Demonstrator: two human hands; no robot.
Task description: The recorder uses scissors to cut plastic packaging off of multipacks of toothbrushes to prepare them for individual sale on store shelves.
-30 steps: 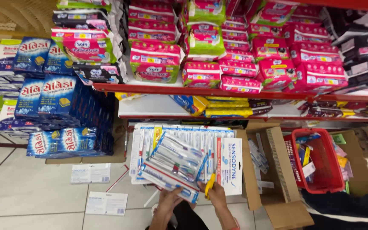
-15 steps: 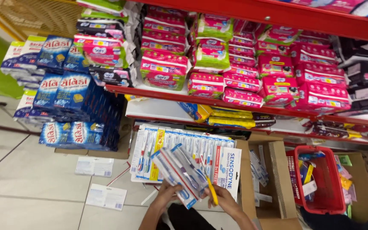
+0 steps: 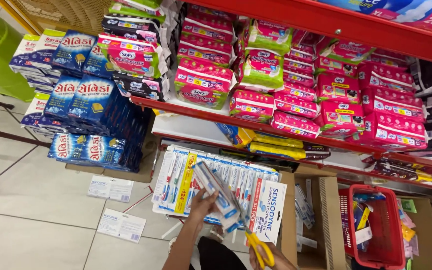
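Left hand: my left hand (image 3: 202, 206) was closed around a strip of packaged toothbrushes (image 3: 218, 192), lifted over the floor.
Right hand: my right hand (image 3: 267, 261) gripped yellow-handled scissors (image 3: 257, 245), blades pointing up at the strip's lower end.
Beneath: a wide toothbrush multipack (image 3: 216, 182) lay on the floor before the bottom shelf.
Right side: an open cardboard box (image 3: 321, 220), then a red basket (image 3: 378, 225).
Left side: blue detergent packs (image 3: 88, 105) were stacked at the shelf's end.
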